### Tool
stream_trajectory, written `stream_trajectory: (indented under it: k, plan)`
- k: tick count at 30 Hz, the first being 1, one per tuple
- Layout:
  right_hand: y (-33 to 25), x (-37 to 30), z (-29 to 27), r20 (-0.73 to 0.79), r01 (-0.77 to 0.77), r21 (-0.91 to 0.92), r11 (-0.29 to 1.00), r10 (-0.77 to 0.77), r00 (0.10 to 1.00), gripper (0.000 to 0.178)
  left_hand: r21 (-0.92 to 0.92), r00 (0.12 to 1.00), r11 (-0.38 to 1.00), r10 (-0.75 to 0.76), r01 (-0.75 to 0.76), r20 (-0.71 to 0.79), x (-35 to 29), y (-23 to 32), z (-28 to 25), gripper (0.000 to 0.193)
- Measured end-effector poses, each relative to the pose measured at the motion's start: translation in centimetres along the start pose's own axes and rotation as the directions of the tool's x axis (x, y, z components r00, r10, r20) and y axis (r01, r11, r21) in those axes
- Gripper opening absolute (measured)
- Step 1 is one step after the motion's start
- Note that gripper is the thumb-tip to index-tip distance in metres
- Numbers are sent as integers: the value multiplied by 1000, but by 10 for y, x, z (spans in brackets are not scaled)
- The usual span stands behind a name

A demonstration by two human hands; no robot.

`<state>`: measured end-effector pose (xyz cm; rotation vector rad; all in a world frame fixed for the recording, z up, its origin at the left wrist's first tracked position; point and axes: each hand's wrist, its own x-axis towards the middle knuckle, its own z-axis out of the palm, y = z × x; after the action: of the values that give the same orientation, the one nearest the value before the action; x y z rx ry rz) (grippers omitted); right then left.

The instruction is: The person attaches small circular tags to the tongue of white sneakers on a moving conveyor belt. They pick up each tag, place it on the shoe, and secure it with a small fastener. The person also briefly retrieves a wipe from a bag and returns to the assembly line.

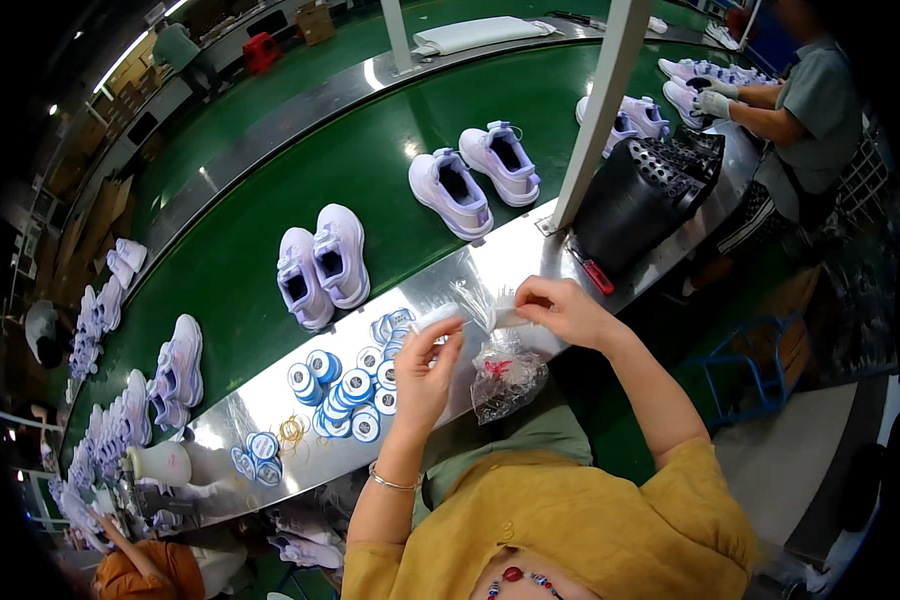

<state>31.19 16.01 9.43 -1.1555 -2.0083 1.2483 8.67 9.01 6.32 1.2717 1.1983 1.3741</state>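
The left hand (432,375) hangs over the steel table (510,255), its fingers bent in toward the thumb. A whitish piece (432,320) shows just beyond the fingertips; I cannot tell whether they are clamped on it. The right hand (570,312) is level with it, a little apart, with thumb and fingers pinched on one end of a white strip (510,317). The strip lies between the two hands, above the table's near edge. Just below it is a crumpled clear plastic bag (508,385) with a red mark, overhanging that edge; whether the strip is joined to the bag is hard to make out.

Left of the left hand, blue-rimmed white discs (356,382) are heaped on the table, some overlapping. A tangle of tan loops (291,430) lies beside them, next to a smaller group of the same discs. Right of the right hand lie a red-handled tool (597,277) and a black perforated bin (620,220), near a white post (598,115).

Beyond the table runs a green conveyor belt (390,125) carrying pale lilac sneakers (340,250), two pairs of them facing the person and more crowded toward the left. At the far right, a co-worker (820,120) in white gloves touches other sneakers.
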Motion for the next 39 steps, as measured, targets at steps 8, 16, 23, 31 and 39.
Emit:
stream_trajectory:
  k: [8,16,23,31,39]
  plan:
    - [-3,0,18,190,-85,445,892,-2,982,8,338,950,889,303,-309,70,-20,13,-8,27]
    - [-19,1,28,207,129,247,960,-182,961,7,-30,986,998,52,-48,160,-23,3,-17,54]
    - [-41,-4,47,234,79,245,966,-138,962,9,-309,963,943,-39,124,268,-22,-6,-13,68]
    - [-51,-7,46,169,574,-420,702,-561,810,33,-251,962,953,-108,172,252,-17,4,-18,74]
    - [-33,-1,80,272,663,-689,291,-744,610,8,-95,951,981,-135,167,278,-25,13,-18,84]
